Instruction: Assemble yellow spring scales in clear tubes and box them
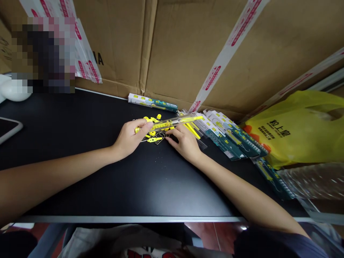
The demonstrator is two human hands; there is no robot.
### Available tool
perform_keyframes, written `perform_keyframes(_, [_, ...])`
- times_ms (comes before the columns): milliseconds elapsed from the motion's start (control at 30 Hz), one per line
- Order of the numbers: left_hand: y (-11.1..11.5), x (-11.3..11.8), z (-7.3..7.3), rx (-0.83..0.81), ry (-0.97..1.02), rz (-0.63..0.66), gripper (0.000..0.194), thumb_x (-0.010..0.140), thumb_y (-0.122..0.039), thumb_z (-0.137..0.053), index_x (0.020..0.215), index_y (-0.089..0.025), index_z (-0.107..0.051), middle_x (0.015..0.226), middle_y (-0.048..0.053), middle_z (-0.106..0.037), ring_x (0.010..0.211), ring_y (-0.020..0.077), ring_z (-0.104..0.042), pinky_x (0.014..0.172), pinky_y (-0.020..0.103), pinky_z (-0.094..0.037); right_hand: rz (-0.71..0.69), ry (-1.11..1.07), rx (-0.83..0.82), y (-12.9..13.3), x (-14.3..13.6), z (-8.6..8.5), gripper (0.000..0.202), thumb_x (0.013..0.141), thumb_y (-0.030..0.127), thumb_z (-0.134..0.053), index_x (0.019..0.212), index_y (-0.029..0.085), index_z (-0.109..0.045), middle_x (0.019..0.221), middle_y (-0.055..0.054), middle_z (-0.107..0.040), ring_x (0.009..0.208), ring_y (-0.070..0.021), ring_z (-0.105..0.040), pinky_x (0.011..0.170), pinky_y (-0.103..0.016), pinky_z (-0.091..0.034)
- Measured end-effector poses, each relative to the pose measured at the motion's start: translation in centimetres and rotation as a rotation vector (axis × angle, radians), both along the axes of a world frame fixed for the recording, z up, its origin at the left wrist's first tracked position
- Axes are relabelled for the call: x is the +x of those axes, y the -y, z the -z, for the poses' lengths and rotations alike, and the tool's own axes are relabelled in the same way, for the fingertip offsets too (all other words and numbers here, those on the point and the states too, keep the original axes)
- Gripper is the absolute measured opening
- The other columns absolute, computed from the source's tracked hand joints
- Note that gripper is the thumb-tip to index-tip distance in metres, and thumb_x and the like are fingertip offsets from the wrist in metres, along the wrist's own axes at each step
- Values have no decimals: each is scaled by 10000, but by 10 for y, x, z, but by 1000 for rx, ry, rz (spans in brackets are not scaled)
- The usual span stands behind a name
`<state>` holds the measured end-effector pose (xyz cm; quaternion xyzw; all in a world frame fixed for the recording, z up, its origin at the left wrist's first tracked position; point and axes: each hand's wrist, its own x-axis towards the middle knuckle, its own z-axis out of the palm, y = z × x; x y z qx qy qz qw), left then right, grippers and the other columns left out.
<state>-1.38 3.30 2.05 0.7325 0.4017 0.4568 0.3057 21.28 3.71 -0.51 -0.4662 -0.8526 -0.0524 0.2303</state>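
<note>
1. Standing here, I see a clear tube (172, 123) at the centre of the frame, held slantwise above a black table (94, 179); a yellow scale and what looks like a metal spring show inside it
2. The left hand (130, 138), just left of centre, grips the tube near its yellow-capped left end, thumb pressed on top and fingers curled beneath, pinching it
3. The right hand (188, 143), just right of centre, hangs low by the small parts, its thumb and forefinger slightly parted; whether it pinches one of them I cannot tell
4. Beneath the tube lie yellow plastic parts (154, 139), with thin wire hooks among them; yellow rods (192, 130) rest just right of centre
5. I would judge the tube light and stiff, its smooth wall a little slippery and likely to crack if squeezed hard; the capped end, where the thumb sits, seems the surest hold
6. The wire pieces look springy and prone to tangle, best lifted singly by a bend
7. One printed carton (152, 102) lies at upper centre, more cartons (231, 138) overlap right of centre, and a yellow bag (295, 129) slumps at the right edge
</note>
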Motion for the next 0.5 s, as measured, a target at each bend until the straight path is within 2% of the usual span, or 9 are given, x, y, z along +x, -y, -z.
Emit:
perform_keyframes(133, [-7, -4, 2, 42, 1, -22, 393, 913, -359, -415, 573, -193, -307, 588, -39, -283, 552, 91, -293, 517, 248, -236, -14, -142, -16, 0, 0, 2, 65, 873, 245, -570, 870, 186, -596, 842, -62, -593, 811, -206, -556, 719, -328, -446])
perform_keyframes(233, [-19, -9, 6, 68, 33, -76, 388, 883, -339, -417, 547, -200, -279, 560, -41, -244, 525, 90, -253, 493, 256, -207, 5, -469, -61, 0, 5, 3, 78, 832, 238, -605, 801, 194, -549, 721, -5, -558, 654, -145, -519, 619, -284, -432])
perform_keyframes(367, [-30, -14, 13, 88, 33, -102, 377, 842, -314, -429, 534, -204, -242, 540, -45, -205, 503, 87, -226, 482, 264, -178, -48, -1037, -254, -1, 13, -4, 191, 755, 236, -662, 778, 211, -474, 712, 28, -565, 569, -103, -523, 449, -210, -394])
perform_keyframes(433, [-33, -14, 14, 93, 21, -120, 377, 840, -313, -427, 533, -204, -237, 538, -46, -208, 502, 86, -228, 482, 265, -178, -65, -1208, -336, -1, 14, -9, 224, 739, 239, -680, 776, 214, -460, 730, 27, -584, 546, -92, -533, 399, -187, -377])
perform_keyframes(500, [-34, -14, 15, 98, 11, -152, 385, 845, -323, -423, 531, -203, -237, 534, -47, -214, 501, 86, -232, 483, 265, -180, -73, -1279, -354, -1, 13, -9, 236, 754, 251, -682, 767, 213, -450, 734, 25, -593, 540, -82, -531, 400, -180, -385])
